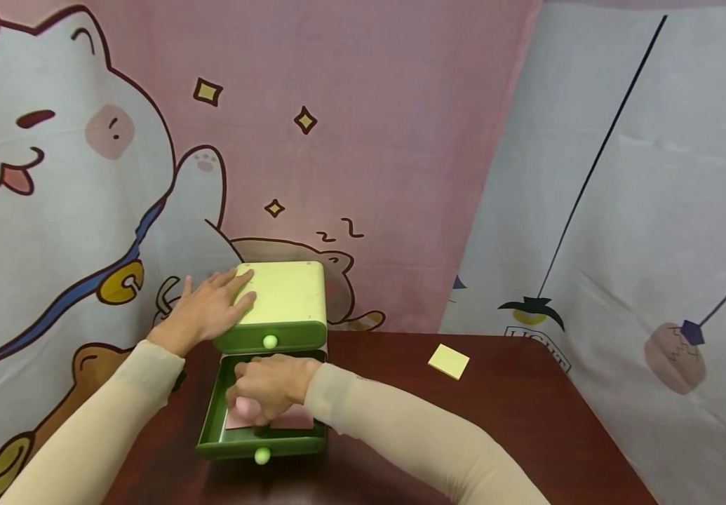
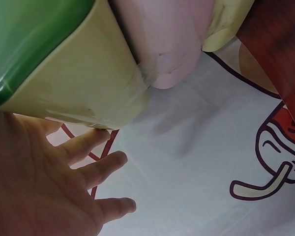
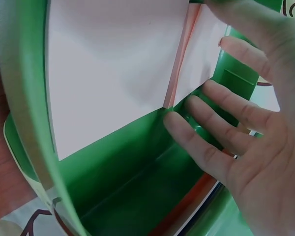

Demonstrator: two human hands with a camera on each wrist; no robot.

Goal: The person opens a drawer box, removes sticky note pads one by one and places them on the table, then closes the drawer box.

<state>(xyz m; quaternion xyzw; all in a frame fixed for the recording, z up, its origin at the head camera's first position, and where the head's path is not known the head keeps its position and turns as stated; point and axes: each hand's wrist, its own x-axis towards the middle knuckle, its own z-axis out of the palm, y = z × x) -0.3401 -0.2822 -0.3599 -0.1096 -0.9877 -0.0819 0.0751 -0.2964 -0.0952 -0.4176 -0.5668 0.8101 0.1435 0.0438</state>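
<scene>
A small drawer cabinet (image 1: 283,291) with a pale yellow top and green drawer fronts stands at the back of the table. My left hand (image 1: 207,312) rests with spread fingers on its top left edge; the left wrist view shows those fingers along the cream casing (image 2: 83,69). The lower drawer (image 1: 211,414) is pulled out. My right hand (image 1: 277,382) is inside it, fingers extended and loosely bent over pink paper pads (image 3: 113,64), near an edge between two pads. A rounded pink shape (image 1: 249,409) shows under its fingers; what it is I cannot tell.
A yellow sticky-note pad (image 1: 449,361) lies on the dark red-brown table (image 1: 514,421) to the right. Both drawers have round light-green knobs (image 1: 263,456). A printed cloth (image 1: 394,175) hangs directly behind the cabinet and table.
</scene>
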